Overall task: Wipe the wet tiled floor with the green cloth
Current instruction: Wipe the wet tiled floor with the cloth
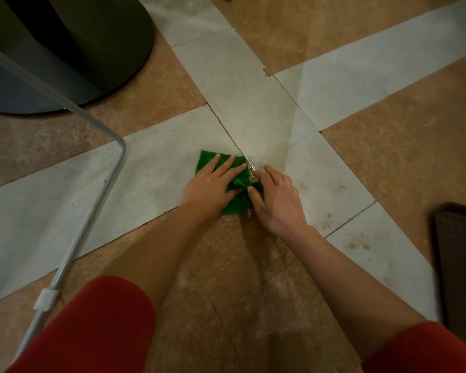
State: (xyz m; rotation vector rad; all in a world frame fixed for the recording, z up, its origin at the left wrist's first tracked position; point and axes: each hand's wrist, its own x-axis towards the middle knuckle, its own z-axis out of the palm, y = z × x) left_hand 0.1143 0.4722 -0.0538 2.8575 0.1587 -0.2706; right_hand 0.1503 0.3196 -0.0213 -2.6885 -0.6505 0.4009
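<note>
- The green cloth (pixel 207 165) lies on the tiled floor (pixel 253 103) in the middle of the view. It sits on a pale grey tile, with its near corner at the edge of a brown tile.
- The left hand (pixel 213 185) lies flat on the left part of the cloth, palm down. Its fingers are straight and spread, pressing on the cloth without clutching it.
- The cloth is bunched into folds between the two hands.
- The right hand (pixel 276 201) is at the cloth's right edge. Its thumb tip rests on the bunched green fabric and its slightly bent fingers reach onto the tile just beyond. I cannot tell whether it pinches the cloth or only touches it.
- A glistening wet patch (pixel 254 168) shows at the cloth's far right corner, under the right fingertips. More sheen spreads on the brown tile just near of the cloth, between the forearms.
- Brownish stains (pixel 334 189) mark the pale tile to the right of the hands.
- A bent metal tube (pixel 113 168) runs down the left side, with a white clip (pixel 47 298) on its near part.
- A dark round base (pixel 97 49) stands at far left.
- A dark mat (pixel 459 251) lies at the right edge.
- Red shorts (pixel 97 332) cover the knees in the near corners.
</note>
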